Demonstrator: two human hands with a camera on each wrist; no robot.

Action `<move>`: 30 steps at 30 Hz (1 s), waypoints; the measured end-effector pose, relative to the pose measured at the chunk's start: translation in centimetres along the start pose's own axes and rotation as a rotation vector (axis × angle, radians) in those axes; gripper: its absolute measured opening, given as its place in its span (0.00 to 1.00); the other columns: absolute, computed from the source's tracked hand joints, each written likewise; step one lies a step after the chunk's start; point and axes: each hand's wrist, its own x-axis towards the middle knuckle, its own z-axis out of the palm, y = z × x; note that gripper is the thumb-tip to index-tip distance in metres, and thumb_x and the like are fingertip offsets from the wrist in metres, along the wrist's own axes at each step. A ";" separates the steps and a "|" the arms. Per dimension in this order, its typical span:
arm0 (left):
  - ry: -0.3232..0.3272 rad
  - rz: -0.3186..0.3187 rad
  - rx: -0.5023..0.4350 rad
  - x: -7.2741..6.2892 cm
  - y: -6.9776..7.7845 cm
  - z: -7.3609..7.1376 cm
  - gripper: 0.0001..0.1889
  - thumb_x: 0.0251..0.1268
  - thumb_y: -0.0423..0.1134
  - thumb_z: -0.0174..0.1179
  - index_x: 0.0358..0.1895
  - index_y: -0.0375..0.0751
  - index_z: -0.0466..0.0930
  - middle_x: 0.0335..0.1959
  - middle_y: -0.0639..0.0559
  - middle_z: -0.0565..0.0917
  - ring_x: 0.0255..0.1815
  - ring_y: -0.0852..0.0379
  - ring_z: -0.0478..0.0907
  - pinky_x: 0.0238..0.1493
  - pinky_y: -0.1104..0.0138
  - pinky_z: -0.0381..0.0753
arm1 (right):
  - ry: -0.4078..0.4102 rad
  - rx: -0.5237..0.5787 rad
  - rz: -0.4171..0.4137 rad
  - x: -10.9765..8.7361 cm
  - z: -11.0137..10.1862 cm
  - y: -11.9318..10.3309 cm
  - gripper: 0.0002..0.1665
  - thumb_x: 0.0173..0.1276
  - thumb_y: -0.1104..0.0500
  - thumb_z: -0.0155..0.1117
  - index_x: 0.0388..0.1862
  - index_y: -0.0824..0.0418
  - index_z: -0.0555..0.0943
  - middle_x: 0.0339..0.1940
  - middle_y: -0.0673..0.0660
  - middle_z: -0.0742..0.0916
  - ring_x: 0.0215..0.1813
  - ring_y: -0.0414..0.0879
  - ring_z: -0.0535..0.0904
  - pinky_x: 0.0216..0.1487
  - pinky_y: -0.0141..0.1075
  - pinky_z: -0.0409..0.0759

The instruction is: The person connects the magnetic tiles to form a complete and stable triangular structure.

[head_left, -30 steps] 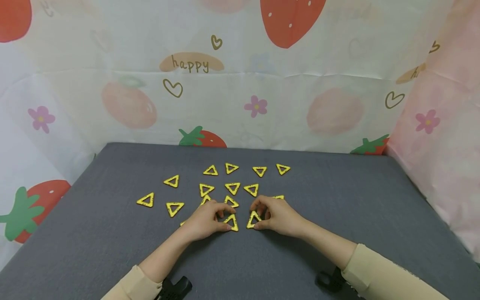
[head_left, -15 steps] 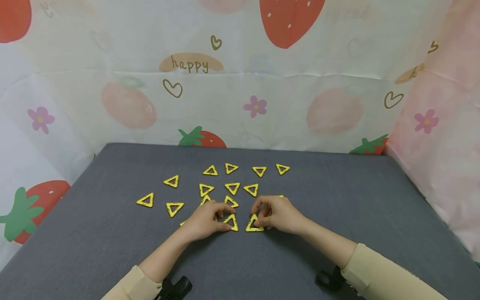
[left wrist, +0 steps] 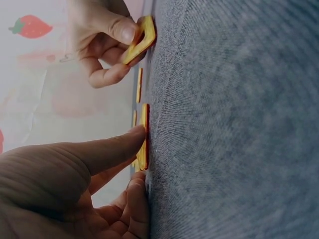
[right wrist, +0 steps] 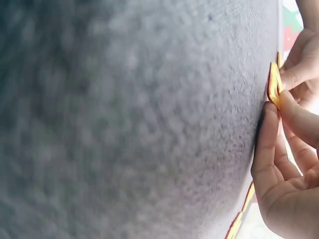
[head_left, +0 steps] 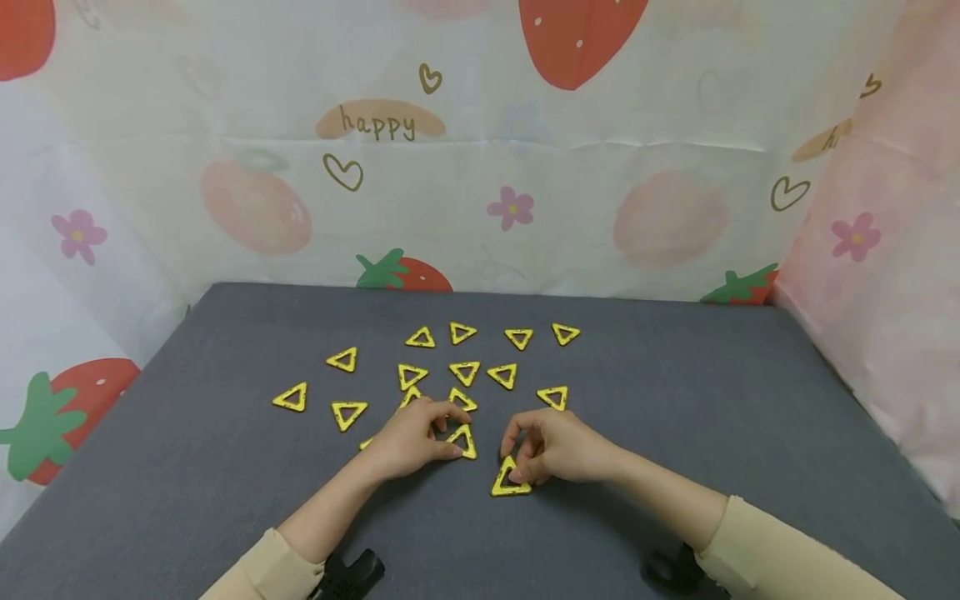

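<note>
From where I stand, both hands are over the middle of the grey counter (head_left: 225,500), well in from its left and right edges and apart from each other. The left hand (head_left: 412,437) has its thumb and fingers on a yellow triangle (head_left: 469,442) that lies flat on the cloth. The right hand (head_left: 558,446) pinches a second triangle (head_left: 512,491) between thumb and fingers; this one is tilted, and I can't tell whether a corner touches the cloth. It sits a little further from the counter's far edge than the left one. More open-centred triangles lie scattered beyond the hands: a loose row of four (head_left: 517,333) nearest the far edge, one (head_left: 303,397) closest to the left edge, and another (head_left: 553,390) just past the right hand. A strawberry-print cloth (head_left: 570,183) hangs behind the far edge.
</note>
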 end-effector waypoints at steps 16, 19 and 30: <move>0.033 -0.047 -0.026 0.1 0.1 0.2 0.16 0.55 0.33 0.72 0.48 0.44 0.84 0.36 0.45 0.78 0.24 0.59 0.68 0.29 0.69 0.70 | 0.032 -0.014 -0.009 -0.1 0.7 -0.3 0.11 0.58 0.62 0.75 0.39 0.61 0.83 0.27 0.57 0.86 0.25 0.40 0.81 0.29 0.33 0.82; 0.031 -0.048 -0.041 0.1 0.2 0.1 0.16 0.55 0.32 0.71 0.48 0.43 0.84 0.35 0.46 0.78 0.23 0.59 0.68 0.28 0.69 0.69 | 0.038 -0.016 -0.006 0.0 0.7 -0.3 0.11 0.58 0.62 0.75 0.39 0.61 0.84 0.28 0.56 0.86 0.25 0.40 0.81 0.29 0.33 0.82; 0.041 -0.122 -0.066 -0.1 1.0 0.4 0.16 0.53 0.30 0.72 0.45 0.46 0.84 0.25 0.51 0.78 0.22 0.58 0.69 0.28 0.68 0.68 | 0.051 -0.051 -0.004 0.0 0.8 -0.1 0.10 0.58 0.63 0.75 0.39 0.61 0.84 0.26 0.54 0.85 0.24 0.38 0.81 0.28 0.33 0.82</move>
